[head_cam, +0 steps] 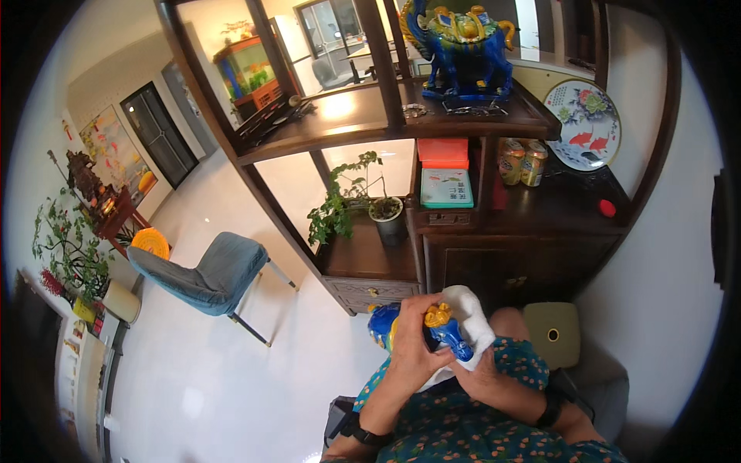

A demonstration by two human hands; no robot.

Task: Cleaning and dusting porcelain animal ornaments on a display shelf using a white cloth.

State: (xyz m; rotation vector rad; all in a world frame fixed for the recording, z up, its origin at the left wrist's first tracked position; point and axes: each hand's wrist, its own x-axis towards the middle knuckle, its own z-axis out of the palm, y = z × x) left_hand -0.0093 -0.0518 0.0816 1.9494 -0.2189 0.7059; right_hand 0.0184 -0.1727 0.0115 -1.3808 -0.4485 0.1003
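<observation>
A blue glazed ceramic horse figurine [454, 337] with yellow-orange trim is held over my lap, its head turned towards my right side. My left hand [412, 338] wraps around the neck area, with the rear of the body showing past the fingers. In my right hand [479, 377] is a white towel-like cloth [468, 309], bunched behind and under the figurine's head. The cloth touches the head, and some of my right fingers are hidden by it. The figurine's legs and base are out of sight.
Ahead stands a dark wooden display cabinet [370, 263]. On it are a larger blue ceramic horse [469, 63], a decorative plate [584, 124], drink cans [532, 165] and a potted plant [389, 223]. A grey-blue chair [223, 272] stands left, a greenish box [553, 347] right.
</observation>
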